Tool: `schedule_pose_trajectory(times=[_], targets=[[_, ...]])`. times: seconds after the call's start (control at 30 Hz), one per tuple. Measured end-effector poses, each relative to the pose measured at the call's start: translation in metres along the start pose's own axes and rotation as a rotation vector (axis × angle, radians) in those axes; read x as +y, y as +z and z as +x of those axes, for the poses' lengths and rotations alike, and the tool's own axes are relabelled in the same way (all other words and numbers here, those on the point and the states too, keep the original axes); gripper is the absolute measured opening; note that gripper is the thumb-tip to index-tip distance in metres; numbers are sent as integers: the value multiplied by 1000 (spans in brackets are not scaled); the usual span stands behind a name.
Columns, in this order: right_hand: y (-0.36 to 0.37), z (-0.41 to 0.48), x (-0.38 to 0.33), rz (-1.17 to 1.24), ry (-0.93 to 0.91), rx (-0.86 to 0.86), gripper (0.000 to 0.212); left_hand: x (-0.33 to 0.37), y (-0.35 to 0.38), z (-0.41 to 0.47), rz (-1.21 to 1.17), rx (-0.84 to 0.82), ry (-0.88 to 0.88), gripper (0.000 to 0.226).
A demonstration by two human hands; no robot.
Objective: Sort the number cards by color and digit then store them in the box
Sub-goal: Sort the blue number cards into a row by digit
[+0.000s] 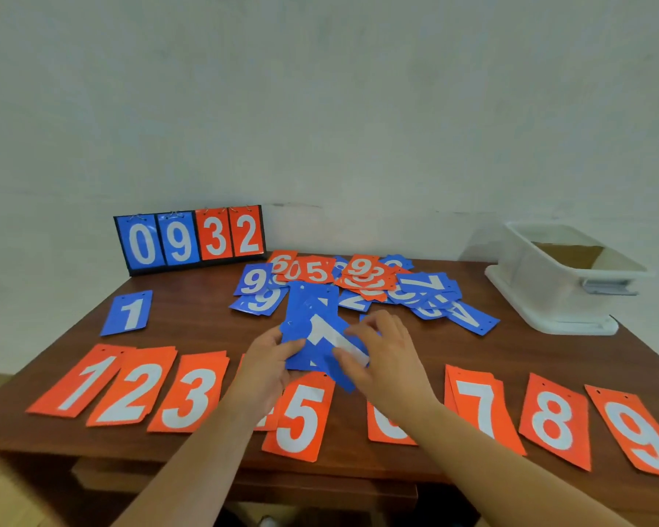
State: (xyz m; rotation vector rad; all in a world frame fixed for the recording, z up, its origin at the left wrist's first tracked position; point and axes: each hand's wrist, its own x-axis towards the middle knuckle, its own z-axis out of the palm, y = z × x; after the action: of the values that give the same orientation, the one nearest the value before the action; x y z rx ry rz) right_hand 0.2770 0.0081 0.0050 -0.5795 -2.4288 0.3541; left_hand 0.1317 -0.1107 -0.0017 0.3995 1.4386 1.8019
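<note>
One blue stack [322,332] (top digit blurred), scoreboard [191,241] reading 0932

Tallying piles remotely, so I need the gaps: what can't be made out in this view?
Head view only.
Orange pile between 3 and 5: digit hidden by left forearm.
Orange pile right of 5: top covered by right forearm.
Blue cards in left hand and right hand: blurred, count unclear.
Box: near wall hides its floor.

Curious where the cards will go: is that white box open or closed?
Open: the white box has no lid on top, and its inner walls are in plain sight.
</note>
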Motion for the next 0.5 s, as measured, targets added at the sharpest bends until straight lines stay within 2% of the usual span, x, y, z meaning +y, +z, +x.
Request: schedule_pose_trajectory(times=[0.1,0.17,0.27,0.3,0.4,0.5], targets=[[-2,25,-15,272,425,-101,54,1,-12,0,31,-40,18,33],[0,37,-23,484,609,-211,48,1,-18,0,36,-57,21,31],[16,41,-34,564,575,-297,22,1,-29,1,73,8,58,30],[22,42,-38,574,559,-294,18,2,-33,2,79,42,71,30],[42,48,-50,581,587,-289,20,5,-50,5,107,117,100,26],[54,58,-62,611,612,-359,22,11,-73,8,172,145,133,27]])
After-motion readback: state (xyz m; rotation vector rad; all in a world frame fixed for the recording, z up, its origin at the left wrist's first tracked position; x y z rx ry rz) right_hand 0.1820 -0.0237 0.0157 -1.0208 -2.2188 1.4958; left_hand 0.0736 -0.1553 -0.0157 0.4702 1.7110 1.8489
